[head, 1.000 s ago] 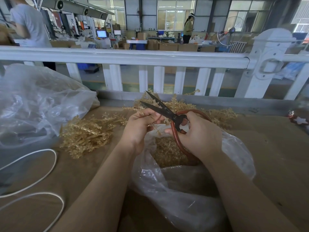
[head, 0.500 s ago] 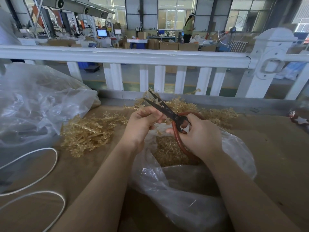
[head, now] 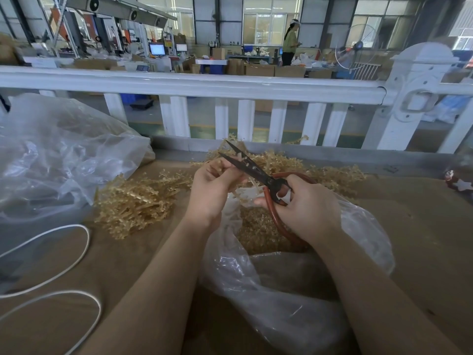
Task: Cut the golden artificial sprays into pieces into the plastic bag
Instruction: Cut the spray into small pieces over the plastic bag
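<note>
My left hand point(head: 211, 190) pinches a small golden spray point(head: 240, 187) over the open clear plastic bag point(head: 268, 285). The spray's stem runs between the dark blades of the scissors point(head: 249, 167), which stand slightly apart. My right hand point(head: 304, 208) grips the scissors' red-brown loop handles. Cut golden pieces point(head: 258, 231) lie inside the bag. A pile of uncut golden sprays point(head: 138, 201) lies on the brown table to the left, and more sprays point(head: 335, 175) lie behind my hands.
A large crumpled clear bag point(head: 58, 155) lies at the left. White cord loops point(head: 51, 272) rest at the table's left front. A white railing point(head: 230, 85) runs behind the table. A small red and white ornament point(head: 459, 184) lies at the far right.
The scissors and both hands have tilted up a little, and the blades have come closer together around the spray. A person at the back left has gone out of view.
</note>
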A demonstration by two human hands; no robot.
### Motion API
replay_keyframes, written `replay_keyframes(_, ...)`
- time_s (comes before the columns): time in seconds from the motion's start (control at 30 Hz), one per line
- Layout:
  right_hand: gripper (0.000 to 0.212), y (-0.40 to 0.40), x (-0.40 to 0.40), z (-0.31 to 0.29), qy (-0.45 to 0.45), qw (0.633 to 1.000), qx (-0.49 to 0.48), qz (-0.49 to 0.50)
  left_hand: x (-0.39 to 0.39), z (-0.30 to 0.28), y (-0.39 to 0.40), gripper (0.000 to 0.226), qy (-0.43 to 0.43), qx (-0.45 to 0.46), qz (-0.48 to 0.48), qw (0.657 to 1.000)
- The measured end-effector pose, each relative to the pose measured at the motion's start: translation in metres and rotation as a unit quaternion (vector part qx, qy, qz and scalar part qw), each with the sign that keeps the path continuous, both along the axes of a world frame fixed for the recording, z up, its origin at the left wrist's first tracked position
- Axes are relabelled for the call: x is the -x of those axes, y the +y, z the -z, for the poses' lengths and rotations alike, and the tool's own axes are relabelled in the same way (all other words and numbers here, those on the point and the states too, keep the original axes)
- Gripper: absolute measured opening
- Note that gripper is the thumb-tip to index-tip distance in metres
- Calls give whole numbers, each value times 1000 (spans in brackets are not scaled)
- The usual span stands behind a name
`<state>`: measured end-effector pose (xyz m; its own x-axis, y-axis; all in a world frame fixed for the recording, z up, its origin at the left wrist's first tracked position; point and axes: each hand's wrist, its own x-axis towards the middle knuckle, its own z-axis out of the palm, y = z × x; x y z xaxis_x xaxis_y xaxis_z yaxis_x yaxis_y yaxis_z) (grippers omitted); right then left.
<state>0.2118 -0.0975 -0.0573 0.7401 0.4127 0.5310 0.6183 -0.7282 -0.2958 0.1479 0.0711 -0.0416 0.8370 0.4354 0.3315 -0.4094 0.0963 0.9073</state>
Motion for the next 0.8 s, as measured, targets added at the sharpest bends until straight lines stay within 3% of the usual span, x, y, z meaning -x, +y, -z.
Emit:
replay_keyframes(0.5, 72, 3, 3, -3, -26, 999, -12, 20, -1, 2, -10, 22, 8, 158, 78, 984)
replay_keyframes(0.6, 75, 2, 3, -3, -24, 1000, -12, 17, -3, 2, -13, 9, 27, 180, 106, 978)
replay_keyframes(0.8, 63, 1, 3, -5, -25, 999, -25, 14, -6, 3, -15, 22, 66, 209, 130, 967)
